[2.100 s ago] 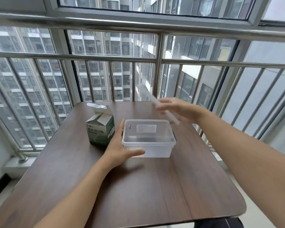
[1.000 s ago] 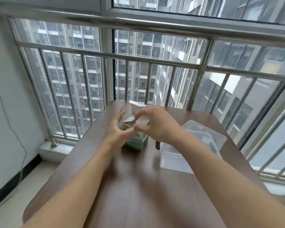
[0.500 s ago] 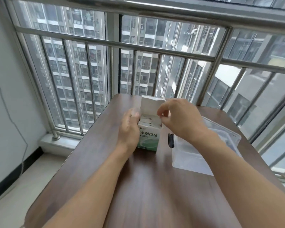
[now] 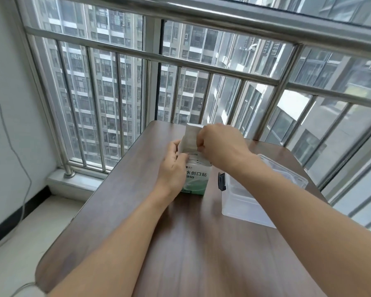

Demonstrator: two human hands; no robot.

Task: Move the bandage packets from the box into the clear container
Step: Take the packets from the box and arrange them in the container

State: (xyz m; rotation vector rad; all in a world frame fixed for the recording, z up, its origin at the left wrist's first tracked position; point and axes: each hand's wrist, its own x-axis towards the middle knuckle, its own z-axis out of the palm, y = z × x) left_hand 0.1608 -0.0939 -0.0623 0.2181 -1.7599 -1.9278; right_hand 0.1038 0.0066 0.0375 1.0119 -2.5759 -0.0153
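A green and white bandage box [image 4: 197, 180] stands upright on the wooden table [image 4: 201, 254], its white top flap [image 4: 190, 137] raised. My left hand [image 4: 174, 168] grips the box's left side. My right hand [image 4: 220, 146] is over the open top, its fingertips pinched on the flap's right edge. Just right of the box sits the clear container [image 4: 242, 203], uncovered, with a black latch [image 4: 221, 181] on its near-left end. I see no packets; the hands hide the inside of the box.
The container's clear lid [image 4: 287, 174] rests tilted at its far side. A steel railing [image 4: 201, 65] and windows run along the table's far edge. The floor drops away at the left, where a cable [image 4: 19, 159] hangs down the white wall.
My right hand has closed in on the raised flap and now pinches it. My left hand keeps its hold on the box, which has not moved.
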